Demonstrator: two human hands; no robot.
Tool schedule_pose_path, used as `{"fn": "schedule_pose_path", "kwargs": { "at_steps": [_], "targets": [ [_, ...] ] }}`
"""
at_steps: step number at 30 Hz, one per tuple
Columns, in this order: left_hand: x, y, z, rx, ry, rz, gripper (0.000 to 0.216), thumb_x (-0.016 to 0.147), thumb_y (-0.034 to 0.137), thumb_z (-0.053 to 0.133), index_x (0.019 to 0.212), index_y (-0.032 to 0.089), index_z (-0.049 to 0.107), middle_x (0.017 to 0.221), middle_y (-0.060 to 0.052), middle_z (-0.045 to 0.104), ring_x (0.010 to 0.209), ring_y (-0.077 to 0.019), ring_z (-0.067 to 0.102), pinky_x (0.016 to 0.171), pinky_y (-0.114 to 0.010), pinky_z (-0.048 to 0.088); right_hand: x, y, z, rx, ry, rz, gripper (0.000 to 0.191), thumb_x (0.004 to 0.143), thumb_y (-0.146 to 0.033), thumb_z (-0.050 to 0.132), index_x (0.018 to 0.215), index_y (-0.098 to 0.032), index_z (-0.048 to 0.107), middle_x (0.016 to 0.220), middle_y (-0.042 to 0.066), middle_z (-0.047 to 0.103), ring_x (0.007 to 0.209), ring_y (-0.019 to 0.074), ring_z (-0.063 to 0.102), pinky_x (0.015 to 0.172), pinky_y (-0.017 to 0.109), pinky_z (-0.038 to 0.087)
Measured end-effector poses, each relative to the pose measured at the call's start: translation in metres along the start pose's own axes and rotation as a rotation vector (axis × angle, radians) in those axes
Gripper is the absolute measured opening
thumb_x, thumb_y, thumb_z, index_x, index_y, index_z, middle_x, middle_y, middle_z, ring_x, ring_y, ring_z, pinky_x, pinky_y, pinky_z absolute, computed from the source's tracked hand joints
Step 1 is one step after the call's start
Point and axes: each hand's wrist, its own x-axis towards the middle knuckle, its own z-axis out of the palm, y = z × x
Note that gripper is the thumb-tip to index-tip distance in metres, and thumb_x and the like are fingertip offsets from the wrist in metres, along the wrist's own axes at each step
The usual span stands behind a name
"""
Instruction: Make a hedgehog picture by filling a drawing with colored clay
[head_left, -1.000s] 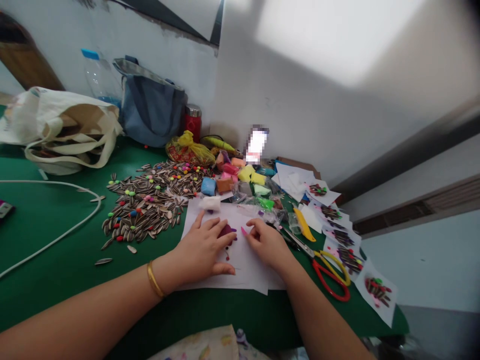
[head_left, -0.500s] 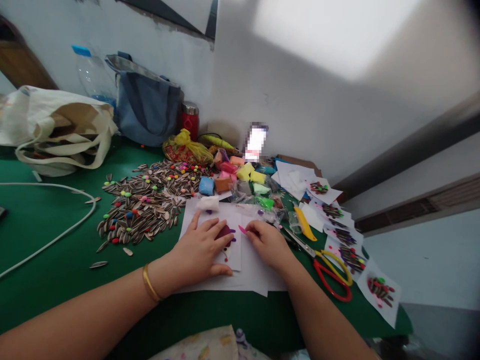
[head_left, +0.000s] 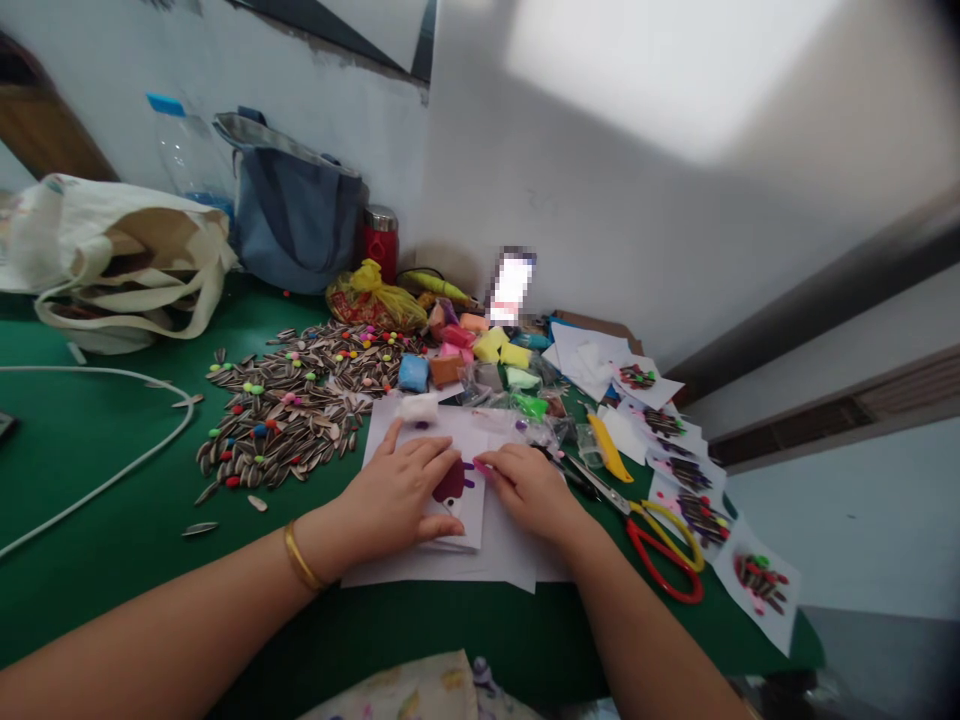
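Note:
My left hand (head_left: 405,490) lies flat with fingers apart, pressing on a small white paper card (head_left: 466,530). On that card is a dark maroon clay shape (head_left: 450,485) with short purple strips (head_left: 469,475) at its right side and a small white-and-black eye-like spot near its lower edge. Part of the shape is under my fingers. My right hand (head_left: 532,490) pinches a small pink modelling tool (head_left: 481,464), its tip at the purple strips. Larger white sheets (head_left: 510,550) lie beneath the card. A white clay lump (head_left: 418,407) sits just beyond my left fingertips.
Striped sunflower seeds (head_left: 300,400) mixed with coloured ones spread at left. Wrapped clay blocks (head_left: 448,370) lie behind the sheets. Red-and-yellow-handled scissors (head_left: 664,550), a yellow cutter (head_left: 611,450) and seed-decorated cards (head_left: 761,585) are at right. Bags (head_left: 292,210) and a phone (head_left: 513,285) stand at the back.
My right hand has moved slightly left with the pink tool, bringing it up to the purple strips. My left fingers have shifted, so more of the maroon shape shows.

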Motion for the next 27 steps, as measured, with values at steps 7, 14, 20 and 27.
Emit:
{"fn": "schedule_pose_path", "kwargs": {
  "at_steps": [7,14,20,27],
  "targets": [
    [0.003,-0.019,-0.005,0.018,0.035,-0.075,0.066,0.089,0.06,0.055,0.14,0.02,0.047,0.139,-0.013,0.058,0.132,-0.0292,0.05,0.121,-0.052,0.002,0.001,0.005,0.0,0.039,0.066,0.169,0.019,0.096,-0.017,0.046,0.102,-0.018,0.064,0.098,0.007,0.067,0.093,0.0216,0.06,0.082,0.033,0.043],
    [0.005,-0.027,-0.008,0.063,0.016,-0.132,0.067,0.088,0.059,0.057,0.14,0.018,0.048,0.138,-0.015,0.058,0.131,-0.0299,0.051,0.121,-0.052,0.006,-0.002,0.001,-0.004,0.154,0.068,0.155,0.018,0.097,-0.022,0.046,0.099,-0.021,0.064,0.095,0.005,0.069,0.089,0.0202,0.062,0.079,0.032,0.046],
    [0.003,-0.026,-0.005,0.011,0.011,-0.112,0.074,0.084,0.059,0.062,0.144,0.02,0.044,0.142,-0.013,0.055,0.133,-0.0319,0.047,0.12,-0.053,0.009,-0.002,-0.007,-0.012,0.165,-0.102,-0.129,0.027,0.096,-0.016,0.048,0.115,-0.021,0.066,0.118,0.006,0.071,0.121,0.0226,0.057,0.105,0.037,0.042],
    [0.001,-0.019,-0.005,0.009,-0.039,-0.095,0.098,0.071,0.074,0.065,0.15,0.023,0.036,0.148,-0.016,0.048,0.137,-0.0376,0.042,0.118,-0.061,0.006,-0.005,-0.004,-0.013,0.333,0.001,0.255,0.02,0.099,-0.029,0.045,0.103,-0.022,0.064,0.098,0.007,0.073,0.088,0.0214,0.067,0.08,0.038,0.052]
  ]
}}
